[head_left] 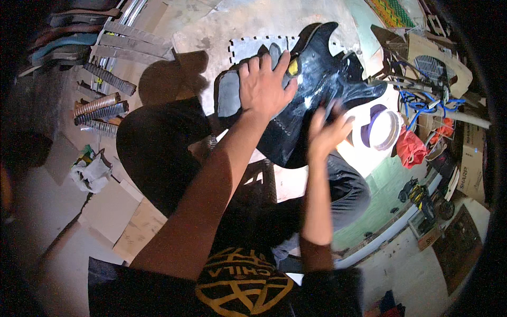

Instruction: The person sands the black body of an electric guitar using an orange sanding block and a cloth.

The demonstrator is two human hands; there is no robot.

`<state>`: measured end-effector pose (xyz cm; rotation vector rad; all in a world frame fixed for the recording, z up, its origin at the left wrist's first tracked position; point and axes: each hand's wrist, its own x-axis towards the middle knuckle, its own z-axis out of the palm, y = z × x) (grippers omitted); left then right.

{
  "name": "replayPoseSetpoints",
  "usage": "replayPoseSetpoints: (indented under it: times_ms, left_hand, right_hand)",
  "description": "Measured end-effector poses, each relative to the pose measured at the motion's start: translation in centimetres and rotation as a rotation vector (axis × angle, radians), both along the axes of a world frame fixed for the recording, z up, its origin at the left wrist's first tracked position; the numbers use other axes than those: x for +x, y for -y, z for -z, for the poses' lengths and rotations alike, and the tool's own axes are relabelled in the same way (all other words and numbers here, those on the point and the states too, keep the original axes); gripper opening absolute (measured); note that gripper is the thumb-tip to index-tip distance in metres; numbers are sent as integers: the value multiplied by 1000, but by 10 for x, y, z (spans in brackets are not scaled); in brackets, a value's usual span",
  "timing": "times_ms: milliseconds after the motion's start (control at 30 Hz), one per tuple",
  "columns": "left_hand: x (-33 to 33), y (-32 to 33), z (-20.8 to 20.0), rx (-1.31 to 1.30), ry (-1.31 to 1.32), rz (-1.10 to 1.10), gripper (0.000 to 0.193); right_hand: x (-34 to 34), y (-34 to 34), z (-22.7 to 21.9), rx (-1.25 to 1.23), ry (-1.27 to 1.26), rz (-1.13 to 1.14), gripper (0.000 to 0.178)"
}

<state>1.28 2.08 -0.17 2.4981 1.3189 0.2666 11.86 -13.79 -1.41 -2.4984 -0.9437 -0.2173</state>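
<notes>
Hands (265, 87), two; glossy black piece (305, 98), one

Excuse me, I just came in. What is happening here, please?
A person is handling a large, glossy black moulded piece in front of the body. The left hand lies spread on it. The right hand is at its right-hand part, too blurred to tell whether it grips anything. What looks like a round lamp shines brightly at the right.

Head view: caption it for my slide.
Left hand spread on a glossy black horned workpiece, right hand blurred at its edge, round lamp alongside.
</notes>
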Motion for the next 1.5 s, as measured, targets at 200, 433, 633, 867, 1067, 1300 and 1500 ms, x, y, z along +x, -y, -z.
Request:
replayPoseSetpoints:
  times_ms: [200, 433, 633, 867, 1067, 1300, 1500]
  left_hand:
    - [-2, 1, -1, -53, -31, 19, 62]
    - [-1, -1, 2, 46, 18, 17, 63]
    - [0, 1, 3, 20, -9, 17, 63]
    - [4, -1, 2, 29, 12, 20, 63]
    - [2, -4, 7, 7, 25, 23, 61]
    - [1, -2, 2, 29, 26, 38, 60]
    - [-3, 0, 5, -11, -3, 24, 61]
  right_hand:
    - [-36, 44, 10, -42, -2, -135, 46]
    - [3, -20, 0, -2, 56, 66, 39]
    - [-56, 48, 4, 98, 42, -135, 33]
    - [-3, -16, 10, 32, 64, -72, 44]
    - [-59, 36, 8, -1, -7, -192, 50]
    - [16, -30, 7, -21, 137, -42, 57]
    - [-49, 19, 1, 29, -14, -223, 44]
